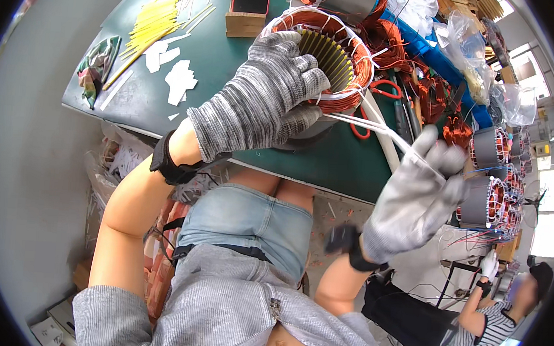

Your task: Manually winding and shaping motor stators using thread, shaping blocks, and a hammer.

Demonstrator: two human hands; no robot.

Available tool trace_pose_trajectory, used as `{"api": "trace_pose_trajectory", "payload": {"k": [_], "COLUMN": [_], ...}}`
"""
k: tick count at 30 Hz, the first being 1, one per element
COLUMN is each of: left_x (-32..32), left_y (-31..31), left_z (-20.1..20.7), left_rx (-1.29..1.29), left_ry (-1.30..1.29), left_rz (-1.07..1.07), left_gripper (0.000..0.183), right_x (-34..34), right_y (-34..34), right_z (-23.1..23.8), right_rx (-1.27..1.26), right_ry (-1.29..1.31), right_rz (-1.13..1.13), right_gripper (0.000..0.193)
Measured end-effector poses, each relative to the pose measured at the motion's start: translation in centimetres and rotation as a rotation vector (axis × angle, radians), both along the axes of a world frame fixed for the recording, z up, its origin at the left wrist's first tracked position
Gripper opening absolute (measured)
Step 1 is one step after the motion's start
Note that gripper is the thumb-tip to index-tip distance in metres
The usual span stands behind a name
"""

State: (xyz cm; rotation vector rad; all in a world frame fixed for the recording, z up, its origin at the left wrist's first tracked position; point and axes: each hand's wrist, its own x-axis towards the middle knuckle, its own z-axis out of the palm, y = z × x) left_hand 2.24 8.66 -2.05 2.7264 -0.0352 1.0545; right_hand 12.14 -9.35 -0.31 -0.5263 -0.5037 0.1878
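A motor stator with copper windings laced in white cord stands at the table's front edge. My left hand, in a grey striped glove, grips its near left rim, with the fingers bent over the winding toward the slotted bore. White lacing cord runs taut from the winding's near side to my right hand. That hand wears a pale grey glove and holds the cord out to the right, its fingertips somewhat blurred. Red-handled scissors lie just right of the stator, partly covered by it.
On the green table are yellow strips, white paper pieces, a cloth and a phone on a wooden block. Blue bins and copper coils stand right. Finished stators and another person are farther right.
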Motion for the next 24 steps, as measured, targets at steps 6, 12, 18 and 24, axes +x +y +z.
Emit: {"api": "trace_pose_trajectory", "payload": {"k": [6, 12, 18, 24], "left_x": [-0.9, 0.1, -0.3, -0.4], "left_y": [-0.1, -0.2, -0.6, -0.7], "left_z": [0.4, 0.2, 0.1, -0.1], "left_rx": [-0.032, -0.026, -0.020, -0.012], "left_ry": [0.032, 0.053, 0.039, 0.004], "left_rz": [-0.011, -0.004, 0.046, 0.065], "left_gripper": [0.032, 0.032, 0.034, 0.031], "right_x": [-2.6, 0.7, 3.4, 5.7], "right_y": [-3.1, -1.3, -2.4, -3.5], "right_z": [-5.0, -2.5, -3.8, -3.9], "right_rx": [-0.704, -0.219, -0.097, -0.140], "right_ry": [-0.897, -0.179, -0.053, -0.157], "right_rz": [-0.182, 0.031, 0.249, 0.082], "right_gripper": [0.030, 0.046, 0.029, 0.029]}}
